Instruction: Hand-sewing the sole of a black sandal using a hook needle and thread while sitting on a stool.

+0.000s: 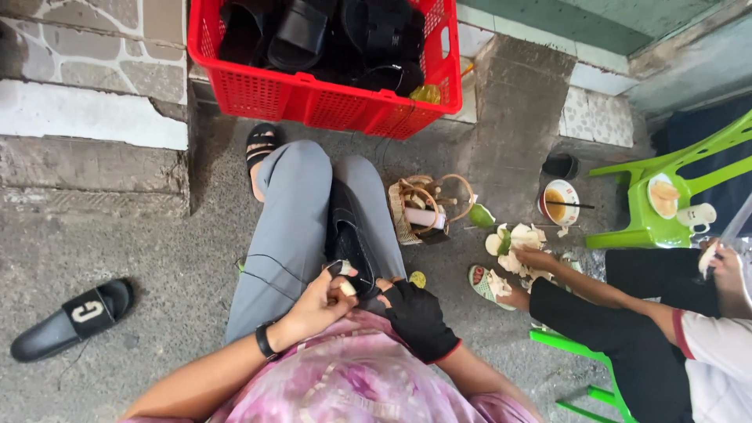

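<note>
The black shoe (350, 235) is laid on the lap, between the two grey-trousered knees, and it is taken here as the landmark. Its long axis runs from the person's body away toward the red crate (258, 98), with the far end pointing to the crate and the near end pointing to the body; which end is the toe cannot be told. The left hand (321, 301) is brought in from the lower left of the shoe, with the wrist bent and a black watch worn on it; the fingers are closed around a small pale object (345, 288) at the near end of the shoe, and a taped fingertip is seen just above it. The right hand (415, 313), covered by a black fingerless glove, is placed at the near right edge of the shoe, the fingers curled against it; whether something is gripped inside cannot be told. A black slide sandal (74, 317) lies well to the left of the shoe on the concrete. A small woven basket (423, 207) stands just to the right of the shoe. Further right, another person's hand (536, 258) rests among pale peelings.
</note>
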